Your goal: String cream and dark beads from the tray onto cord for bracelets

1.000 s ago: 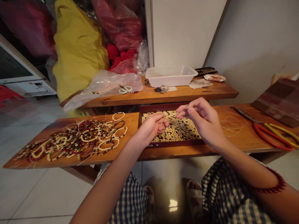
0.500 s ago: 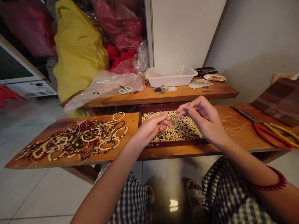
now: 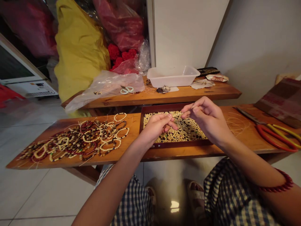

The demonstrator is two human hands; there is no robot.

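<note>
My left hand [image 3: 160, 126] is above the near left part of a dark red tray [image 3: 183, 144] of small round beads [image 3: 191, 130], mostly cream with some dark ones. Its thumb presses against the index finger, and whatever is pinched there is too thin to make out. Facing it over the tray's right side, my right hand [image 3: 208, 117] is also pinched, thumb to fingers, on something too small to name. A gap separates the two sets of fingertips. To the left lies a heap of beaded bracelets [image 3: 80, 138] with loose string ends.
Red-and-yellow-handled scissors [image 3: 275, 135] and a loop of thin cord [image 3: 237, 124] lie right on the wooden bench [image 3: 131, 153]. Behind, a second bench [image 3: 108, 102] bears a white plastic tub [image 3: 174, 82], pale-handled scissors [image 3: 127, 90] and a clear bag [image 3: 113, 83]. A cardboard box [image 3: 282, 102] stands far right.
Both hands have shifted slightly to the right over the beads. My right hand has turned a little, its fingers still pinched. The bracelets and tools have stayed in place.
</note>
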